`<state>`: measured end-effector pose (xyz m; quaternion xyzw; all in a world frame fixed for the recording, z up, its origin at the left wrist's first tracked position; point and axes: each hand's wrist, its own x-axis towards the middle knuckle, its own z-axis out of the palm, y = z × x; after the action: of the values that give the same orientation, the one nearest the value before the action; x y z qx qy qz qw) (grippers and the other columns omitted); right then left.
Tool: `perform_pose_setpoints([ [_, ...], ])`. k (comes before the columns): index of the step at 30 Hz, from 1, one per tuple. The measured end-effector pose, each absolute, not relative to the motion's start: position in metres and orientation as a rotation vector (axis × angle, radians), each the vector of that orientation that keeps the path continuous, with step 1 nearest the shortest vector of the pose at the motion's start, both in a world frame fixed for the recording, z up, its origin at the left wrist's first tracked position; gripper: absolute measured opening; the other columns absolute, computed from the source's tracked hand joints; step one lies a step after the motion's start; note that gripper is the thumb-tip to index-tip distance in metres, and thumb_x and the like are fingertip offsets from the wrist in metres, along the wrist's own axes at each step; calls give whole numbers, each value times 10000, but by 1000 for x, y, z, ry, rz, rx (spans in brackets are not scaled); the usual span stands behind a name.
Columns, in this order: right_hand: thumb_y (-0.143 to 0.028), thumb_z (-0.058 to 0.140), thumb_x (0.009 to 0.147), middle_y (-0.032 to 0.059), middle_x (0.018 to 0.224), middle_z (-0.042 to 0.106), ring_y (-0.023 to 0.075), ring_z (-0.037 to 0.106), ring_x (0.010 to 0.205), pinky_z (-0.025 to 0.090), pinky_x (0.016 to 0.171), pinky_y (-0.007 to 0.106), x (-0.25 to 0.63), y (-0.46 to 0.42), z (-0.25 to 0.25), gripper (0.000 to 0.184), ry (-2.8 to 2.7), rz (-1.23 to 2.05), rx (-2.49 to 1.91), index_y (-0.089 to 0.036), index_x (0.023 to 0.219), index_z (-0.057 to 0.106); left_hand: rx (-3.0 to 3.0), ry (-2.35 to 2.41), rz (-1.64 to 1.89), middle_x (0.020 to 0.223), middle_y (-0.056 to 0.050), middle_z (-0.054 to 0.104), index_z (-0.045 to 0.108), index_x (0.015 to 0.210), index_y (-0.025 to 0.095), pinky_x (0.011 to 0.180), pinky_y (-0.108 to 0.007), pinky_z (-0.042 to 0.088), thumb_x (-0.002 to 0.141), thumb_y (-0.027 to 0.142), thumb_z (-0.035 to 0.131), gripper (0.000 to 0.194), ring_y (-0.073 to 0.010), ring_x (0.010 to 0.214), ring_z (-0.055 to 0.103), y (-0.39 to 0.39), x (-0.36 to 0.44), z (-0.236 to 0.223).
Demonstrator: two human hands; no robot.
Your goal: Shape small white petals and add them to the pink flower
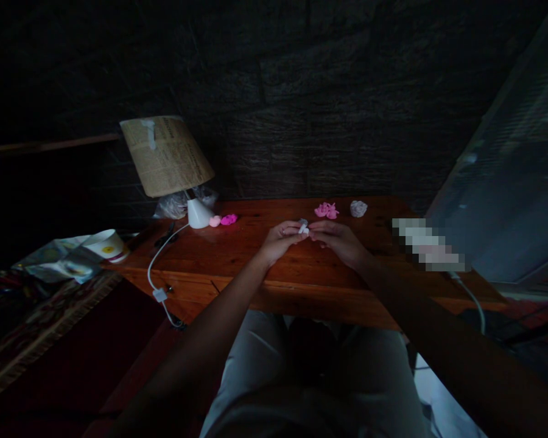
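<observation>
Over the wooden desk, my left hand (278,241) and my right hand (340,240) meet fingertip to fingertip. Pinched between them is a small white piece of what looks like modelling clay (304,229); its exact shape is too small to make out. Both hands have their fingers closed on it. Just beyond my right hand lies a pink shaped clump (327,210), with a whitish, rose-like lump (358,208) to its right. Farther left, a pale pink lump (215,221) and a bright pink lump (229,219) lie side by side.
A table lamp (200,214) with a paper-covered shade stands at the desk's back left, its white cord hanging over the front edge. Black scissors (165,235) lie near it. A white paper cup (108,246) is at the left. A blurred-out object with a cable occupies the right end.
</observation>
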<state>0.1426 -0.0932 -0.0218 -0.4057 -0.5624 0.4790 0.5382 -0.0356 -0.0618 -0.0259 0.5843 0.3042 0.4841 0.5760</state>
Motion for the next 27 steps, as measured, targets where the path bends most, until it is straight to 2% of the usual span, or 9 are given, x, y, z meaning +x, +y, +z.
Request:
perform_pose_setpoints([
  [3, -393, 780, 666, 16, 790, 727, 155, 594, 714, 437, 629, 290, 143, -93, -23, 251, -1406, 1123, -979, -234, 860, 789, 1368, 677, 1134, 793, -11, 757, 694, 860, 166, 766, -264, 464, 509, 340, 920, 452, -126, 745, 660, -61, -36, -27],
  [6, -439, 760, 694, 13, 748, 705, 147, 570, 686, 424, 625, 289, 142, -93, -23, 256, -1481, 1088, -981, -228, 836, 797, 1363, 689, 1146, 787, -13, 759, 696, 868, 163, 740, -265, 465, 498, 336, 924, 468, -121, 710, 647, -61, -36, -28],
  [11, -498, 793, 649, 25, 726, 706, 152, 581, 678, 427, 609, 283, 142, -92, -22, 315, -1406, 1107, -985, -216, 790, 788, 1384, 728, 1113, 842, -42, 767, 718, 934, 158, 686, -254, 452, 523, 346, 911, 491, -139, 740, 658, -63, -37, -27],
  [18, -485, 815, 614, 31, 762, 720, 162, 600, 712, 440, 609, 282, 143, -92, -22, 340, -1354, 1120, -994, -222, 827, 787, 1379, 780, 1126, 857, -50, 759, 728, 933, 153, 708, -266, 454, 544, 349, 894, 466, -152, 780, 657, -61, -37, -28],
  [27, -486, 807, 625, 39, 770, 715, 170, 609, 736, 440, 619, 285, 142, -93, -19, 309, -1334, 1140, -1004, -223, 781, 760, 1359, 778, 1134, 825, -43, 753, 729, 889, 152, 682, -256, 439, 518, 339, 901, 449, -141, 751, 643, -63, -37, -26],
])
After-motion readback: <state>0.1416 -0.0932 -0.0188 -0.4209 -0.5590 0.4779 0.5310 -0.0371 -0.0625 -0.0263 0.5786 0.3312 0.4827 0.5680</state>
